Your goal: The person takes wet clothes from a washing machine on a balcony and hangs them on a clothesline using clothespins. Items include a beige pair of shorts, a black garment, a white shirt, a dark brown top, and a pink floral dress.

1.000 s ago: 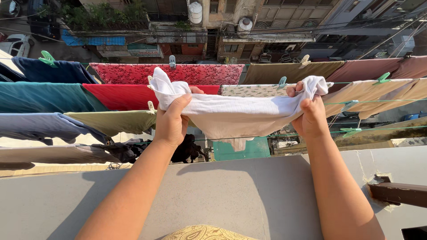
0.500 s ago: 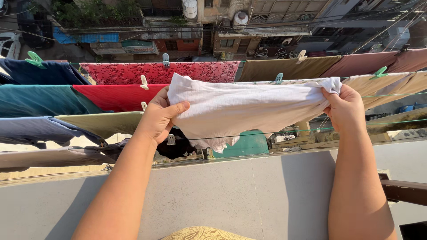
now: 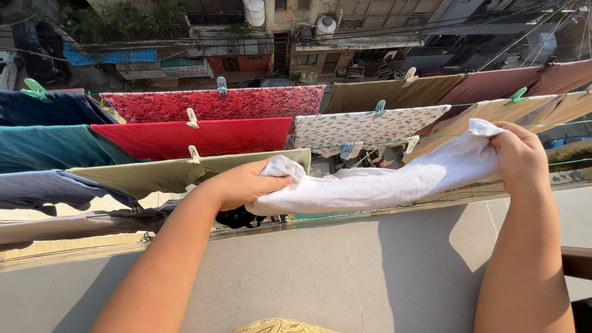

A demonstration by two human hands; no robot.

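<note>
Both hands have dropped from high up to just above the ledge [image 3: 345,259], left hand [image 3: 243,185] and right hand [image 3: 521,154] each clenched on an end of the white cloth [image 3: 376,185], now pulled out long and low near the clotheslines.

Soft matt white cloth [image 3: 376,185], smooth matt concrete ledge [image 3: 320,271]

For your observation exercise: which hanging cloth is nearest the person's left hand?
The olive-green cloth, hanging just beyond the left hand; the plain red cloth hangs farther out.

white cloth [image 3: 370,185], red sheet [image 3: 197,137], olive cloth [image 3: 154,172]
</note>
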